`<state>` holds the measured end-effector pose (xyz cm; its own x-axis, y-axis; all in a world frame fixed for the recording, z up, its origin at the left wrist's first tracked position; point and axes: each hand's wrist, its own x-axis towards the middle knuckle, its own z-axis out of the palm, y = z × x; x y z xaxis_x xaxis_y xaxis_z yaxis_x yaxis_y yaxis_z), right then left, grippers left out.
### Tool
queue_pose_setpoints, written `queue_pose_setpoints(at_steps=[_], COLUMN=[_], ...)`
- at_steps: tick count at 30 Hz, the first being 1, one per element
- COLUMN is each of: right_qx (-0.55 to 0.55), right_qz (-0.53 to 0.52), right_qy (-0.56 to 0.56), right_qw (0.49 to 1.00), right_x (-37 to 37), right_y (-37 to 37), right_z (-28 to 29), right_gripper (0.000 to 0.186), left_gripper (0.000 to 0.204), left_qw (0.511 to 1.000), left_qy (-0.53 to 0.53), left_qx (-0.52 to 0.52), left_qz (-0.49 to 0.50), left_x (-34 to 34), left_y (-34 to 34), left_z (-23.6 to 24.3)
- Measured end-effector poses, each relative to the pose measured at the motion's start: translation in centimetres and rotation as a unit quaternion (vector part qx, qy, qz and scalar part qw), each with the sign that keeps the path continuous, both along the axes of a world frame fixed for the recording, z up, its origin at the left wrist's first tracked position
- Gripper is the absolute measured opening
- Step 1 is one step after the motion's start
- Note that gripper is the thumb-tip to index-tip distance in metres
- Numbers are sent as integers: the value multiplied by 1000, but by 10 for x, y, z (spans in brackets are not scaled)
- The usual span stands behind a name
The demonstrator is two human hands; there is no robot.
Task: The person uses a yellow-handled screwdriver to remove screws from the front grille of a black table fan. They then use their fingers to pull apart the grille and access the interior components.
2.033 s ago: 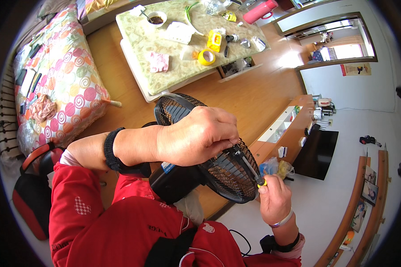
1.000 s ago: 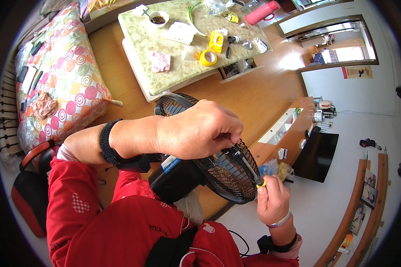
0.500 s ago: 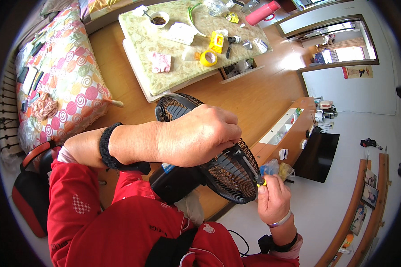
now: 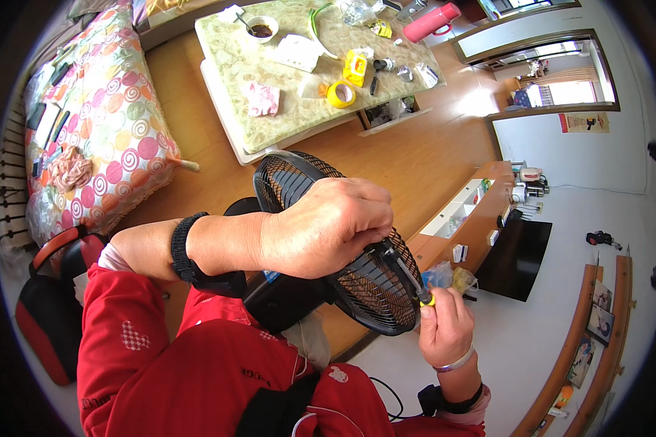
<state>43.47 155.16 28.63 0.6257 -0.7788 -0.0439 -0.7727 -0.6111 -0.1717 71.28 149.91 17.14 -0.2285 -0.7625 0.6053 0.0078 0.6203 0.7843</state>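
A black fan (image 4: 379, 298) with a wire grille and a dark body stands tilted in front of my lap. My left hand (image 4: 335, 227) reaches across the top of it, fingers curled and closed at the grille's edge; its fingertips and whatever they grip are hidden. On the right, my right hand (image 4: 447, 331) pinches the yellow-and-black handle of a screwdriver (image 4: 426, 297). The screwdriver's shaft runs along the grille up toward my left fingers. Its tip ends near a dark part at the rim, and I cannot tell whether it touches a screw.
Ahead is a marble-patterned table (image 4: 270, 80) with a bowl (image 4: 261, 29), yellow tape roll (image 4: 340, 95) and pink flask (image 4: 431, 22). A patterned bed (image 4: 116, 138) and a red-black chair (image 4: 47, 313) lie left. A wooden cabinet (image 4: 444, 247) and television (image 4: 514, 258) stand right.
My left wrist and forearm have shifted slightly to the right, and the whole view has moved a little. Both hands keep their grip at the fan; the screwdriver stays nearly in place.
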Motion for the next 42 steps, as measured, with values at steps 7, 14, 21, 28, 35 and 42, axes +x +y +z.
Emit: queue_pose_setpoints(at_steps=[7, 14, 21, 28, 35, 42], right_qx=[-21, -92, -17, -15, 21, 73], right_qz=[-19, 77, 24, 2, -25, -21], right_qy=[-94, -5, -30, -52, -189, -154], right_qw=[995, 993, 999, 999, 981, 985], right_x=[0, -5, 0, -3, -12, -16], right_y=[2, -4, -5, -8, -5, -8], right_z=[-3, 6, 4, -2, -17, -4], right_gripper=[41, 37, 32, 30, 37, 31], left_gripper=[16, 15, 17, 16, 16, 16], left_qw=[999, 999, 998, 996, 996, 996], left_qy=[7, 5, 14, 3, -11, -1], left_qx=[1, -3, 2, -3, 6, -4], left_qz=[34, 39, 68, 91, 84, 85], left_x=[-6, -9, -14, -14, -13, -14], left_y=[2, 6, 11, 11, 15, 16], left_z=[-2, 0, 1, 1, 0, 0])
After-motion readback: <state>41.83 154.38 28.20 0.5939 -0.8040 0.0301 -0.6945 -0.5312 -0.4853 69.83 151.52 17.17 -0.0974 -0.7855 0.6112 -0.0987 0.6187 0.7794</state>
